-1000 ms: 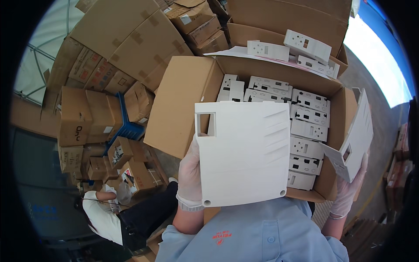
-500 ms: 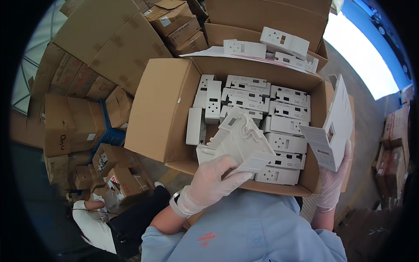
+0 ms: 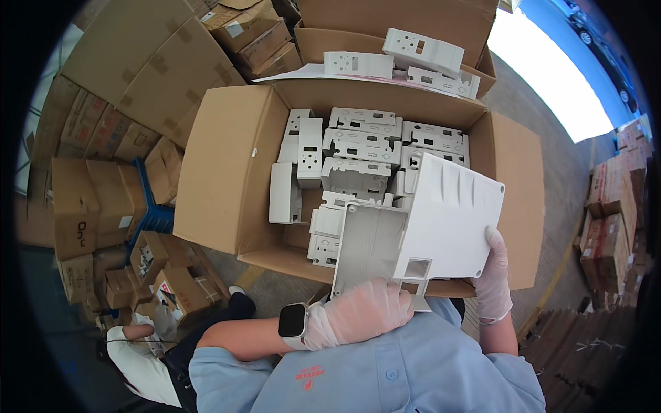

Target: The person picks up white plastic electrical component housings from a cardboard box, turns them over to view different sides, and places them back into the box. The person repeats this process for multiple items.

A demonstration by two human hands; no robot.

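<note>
In a translucent white glove, my left hand (image 3: 361,313) is closed on the lower edge of a white plastic housing (image 3: 368,237), whose ribbed inner side faces up. My gloved right hand (image 3: 493,279) grips a broad white plastic cover (image 3: 451,213) by its right edge. The cover has raised ridges near its top and a square cut-out near its lower corner. It overlaps the housing; whether the two are joined, I cannot tell. Both parts are over the near side of an open cardboard box (image 3: 513,186), where several white plastic housings (image 3: 358,144) lie in rows, some hidden underneath.
Behind the box, several white housings (image 3: 423,51) rest on a white sheet (image 3: 296,73) by another carton (image 3: 385,14). Stacked cartons (image 3: 76,199) and a blue plastic stool (image 3: 155,217) stand left. A person (image 3: 144,365) is at lower left. More cartons (image 3: 606,248) stand right.
The cover in my right hand has swung left and turned flat beside the other part. My left hand has lowered toward my body, and its housing now shows its ribbed inside.
</note>
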